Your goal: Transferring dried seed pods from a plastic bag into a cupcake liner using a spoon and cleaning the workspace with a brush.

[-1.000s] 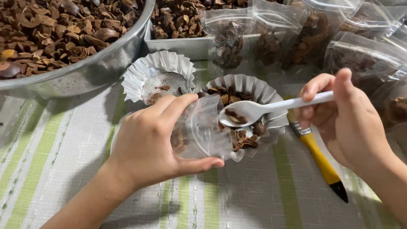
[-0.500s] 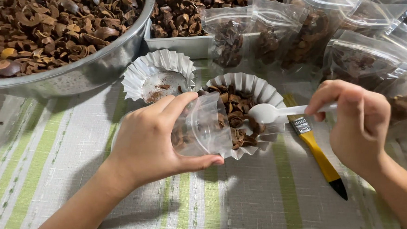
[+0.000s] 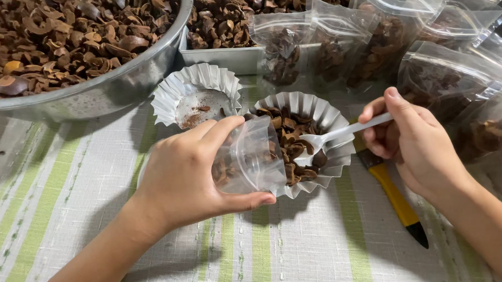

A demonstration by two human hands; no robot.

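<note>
My left hand holds a small clear plastic bag open on its side, with a few brown pieces inside, its mouth facing a fluted foil cup filled with brown dried husk pieces. My right hand grips a white plastic spoon whose bowl dips into the pieces in that cup. A second fluted foil cup, holding only crumbs, sits just behind my left hand.
A large metal bowl of brown husks fills the top left. A metal tray with more husks stands behind. Several filled clear bags lie at the right. A yellow-handled tool lies under my right hand on the striped cloth.
The spoon went from over the cup toward the right, then came back down into the pieces in the cup. My left hand with the bag barely moved.
</note>
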